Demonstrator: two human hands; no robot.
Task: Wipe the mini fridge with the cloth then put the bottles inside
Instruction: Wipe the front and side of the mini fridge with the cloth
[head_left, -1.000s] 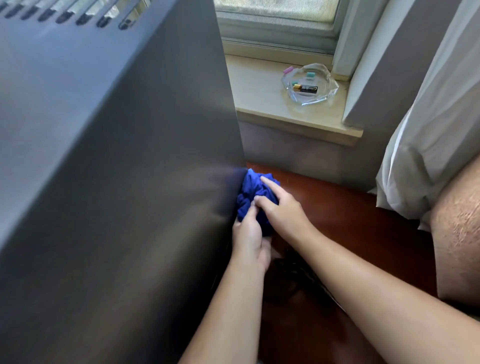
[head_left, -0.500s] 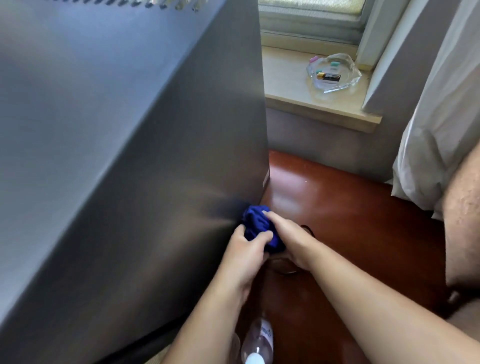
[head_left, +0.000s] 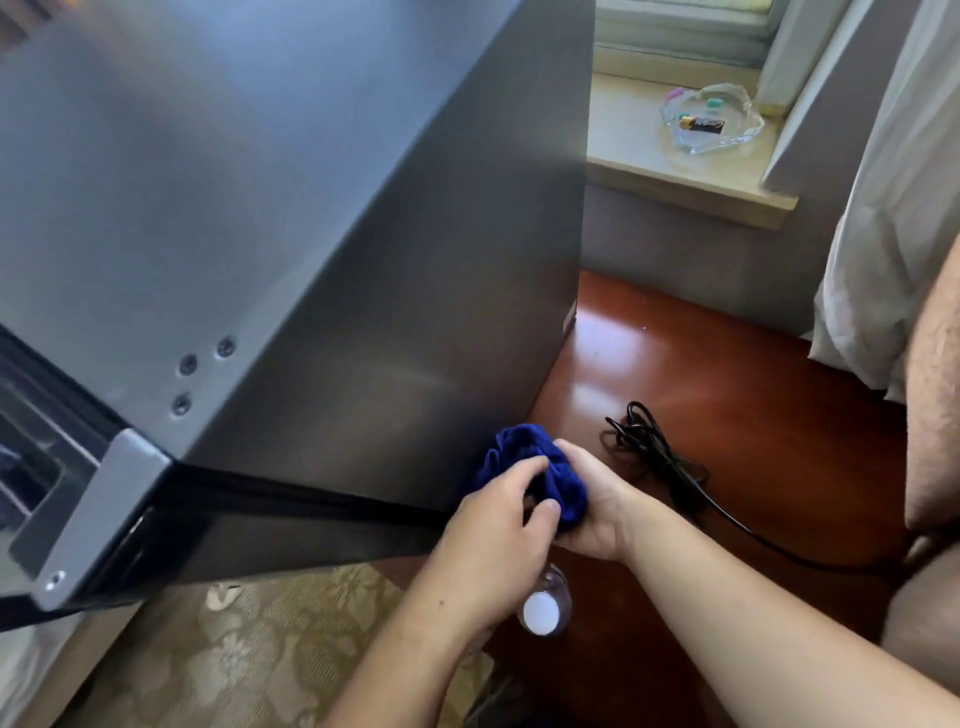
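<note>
while both our hands bunch the blue cloth (head_left: 540, 475) against the lower side panel of the grey mini fridge (head_left: 322, 249), our left hand (head_left: 498, 525) pinches it from the front and our right hand (head_left: 597, 512) cups it from behind; a capped water bottle (head_left: 543, 608) stands on the red wooden floor (head_left: 727, 374) just below, a black power cord (head_left: 670, 467) nearby

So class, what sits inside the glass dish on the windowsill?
The glass dish holds a battery and a few small coloured bits, too small to identify. Nothing covers them.
</note>
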